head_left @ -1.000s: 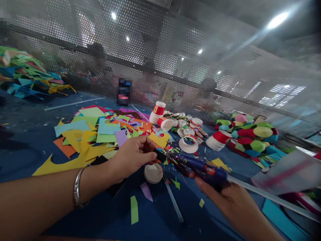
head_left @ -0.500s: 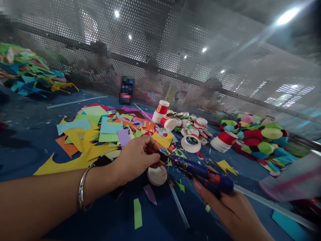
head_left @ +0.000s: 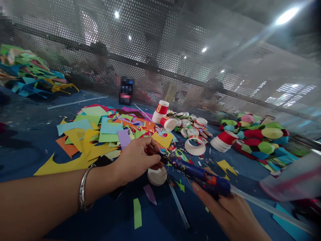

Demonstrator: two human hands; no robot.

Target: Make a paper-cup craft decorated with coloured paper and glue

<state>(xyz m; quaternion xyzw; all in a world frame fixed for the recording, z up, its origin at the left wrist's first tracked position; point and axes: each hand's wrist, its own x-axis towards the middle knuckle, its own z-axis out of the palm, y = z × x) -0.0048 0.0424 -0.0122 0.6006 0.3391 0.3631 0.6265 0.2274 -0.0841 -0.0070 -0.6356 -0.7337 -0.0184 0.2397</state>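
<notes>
My right hand [head_left: 233,207] is wrapped round a dark blue glue gun [head_left: 198,172], with a long clear glue stick [head_left: 265,202] sticking out of its back end. The nozzle points left, at the fingers of my left hand [head_left: 140,159]. Thumb and fingers of that hand are pinched on a small black piece of paper [head_left: 164,158], which is close to the nozzle; whether they touch I cannot tell. Just below the left fingers lies a round white cup base [head_left: 156,177]. A silver bracelet [head_left: 84,187] circles the left wrist.
Coloured paper scraps [head_left: 107,125] cover the table's middle. Beyond the gun are a white cup ring [head_left: 195,148], red-and-white paper cups [head_left: 224,140] and a pile of cut cup bottoms [head_left: 187,124]. Colourful paper pieces [head_left: 265,137] sit at right. A phone [head_left: 126,90] stands before a perforated screen.
The glue gun and my right hand have shifted slightly left. The white cup ring has moved a little to the right and nearer. My left hand stays almost in place.
</notes>
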